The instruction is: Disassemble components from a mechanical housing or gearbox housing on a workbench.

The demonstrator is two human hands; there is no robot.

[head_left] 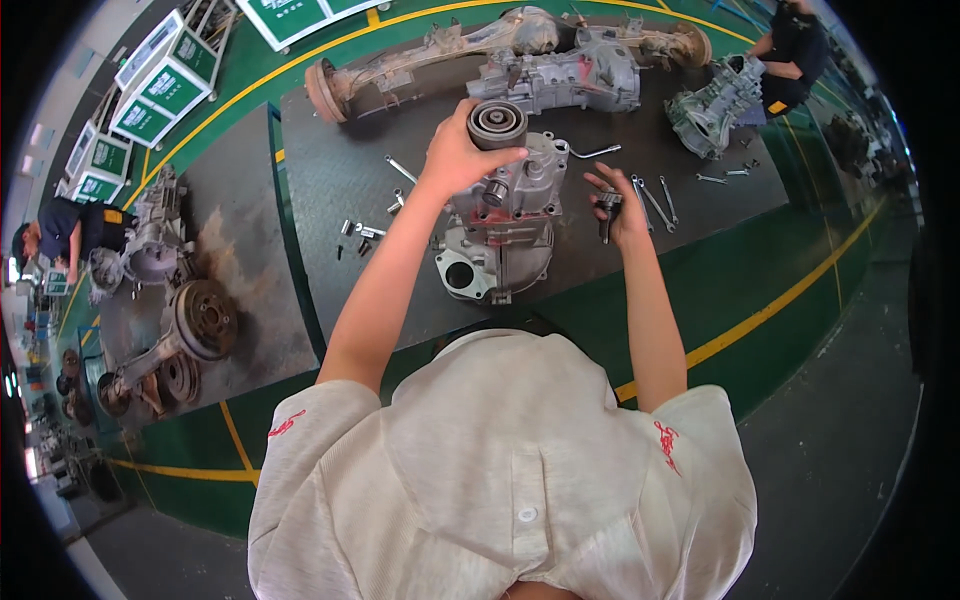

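Note:
In front of me on the dark workbench stands a grey metal gearbox with reddish stains. At its top end is a round ringed metal flange. My left hand is closed around that flange's left and near side, the thumb lying along its near edge. To the right of the gearbox, apart from it, my right hand holds a short dark tool whose exact kind I cannot make out. Its fingers are partly curled around the tool.
Several wrenches lie right of my right hand. Sockets and small parts are left of the gearbox. A rusty axle and a second gearbox fill the bench's far side. People work at far right and left.

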